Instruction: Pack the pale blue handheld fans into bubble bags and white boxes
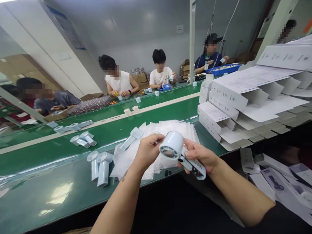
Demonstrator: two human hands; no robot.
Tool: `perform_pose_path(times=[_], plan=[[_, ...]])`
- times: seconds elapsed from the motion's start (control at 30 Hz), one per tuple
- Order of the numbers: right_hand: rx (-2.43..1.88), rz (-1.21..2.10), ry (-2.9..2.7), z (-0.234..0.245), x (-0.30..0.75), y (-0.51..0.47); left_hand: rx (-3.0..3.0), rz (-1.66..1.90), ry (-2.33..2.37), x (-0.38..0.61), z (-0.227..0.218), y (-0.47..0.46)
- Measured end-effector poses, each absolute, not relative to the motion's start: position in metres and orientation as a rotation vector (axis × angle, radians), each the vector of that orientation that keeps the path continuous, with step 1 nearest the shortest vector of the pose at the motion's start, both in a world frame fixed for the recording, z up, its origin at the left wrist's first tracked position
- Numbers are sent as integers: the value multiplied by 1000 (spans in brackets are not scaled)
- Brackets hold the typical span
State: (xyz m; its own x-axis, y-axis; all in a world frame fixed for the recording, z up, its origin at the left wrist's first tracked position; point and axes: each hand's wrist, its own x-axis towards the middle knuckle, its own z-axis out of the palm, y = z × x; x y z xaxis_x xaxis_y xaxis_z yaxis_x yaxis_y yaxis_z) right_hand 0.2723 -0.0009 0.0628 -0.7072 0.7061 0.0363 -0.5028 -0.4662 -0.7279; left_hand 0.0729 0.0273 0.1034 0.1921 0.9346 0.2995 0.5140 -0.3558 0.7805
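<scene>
A light blue handheld fan (172, 143) is raised above the near edge of the bench, its round head tilted toward me and "FAN" lettering on its handle. My right hand (198, 156) is closed around the handle just below the head. On the other side, my left hand (151, 148) pinches at the rim of the fan head, its fingertips partly hidden behind it. Beneath both hands lies a fanned stack of clear bubble bags (146, 167). Another fan (131, 138) rests on the bags.
Several more fans (103, 169) lie on the green bench (60, 191) to the left. Stacked white boxes (226, 94) rise at the right, with loose packaging (275, 182) below. Across the conveyor (158, 112), several co-workers (161, 73) handle parts.
</scene>
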Motion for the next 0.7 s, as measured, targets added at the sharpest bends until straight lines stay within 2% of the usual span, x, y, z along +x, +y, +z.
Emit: perform_pose_path(times=[0.2,0.37,0.5,0.6,0.7], plan=[[-346,2274,-1038,51,284,11,1428,1004,1183,74,88,9],[-520,2188,-1051,51,285,5,1162,1399,1198,83,95,10],[-708,2053,-1106,54,293,-5,2034,1496,1249,92,101,-1],[-767,1928,-1104,58,301,-14,2759,1474,968,92,95,-12],[-825,1855,-1031,58,306,-21,3137,1470,890,87,79,-16]])
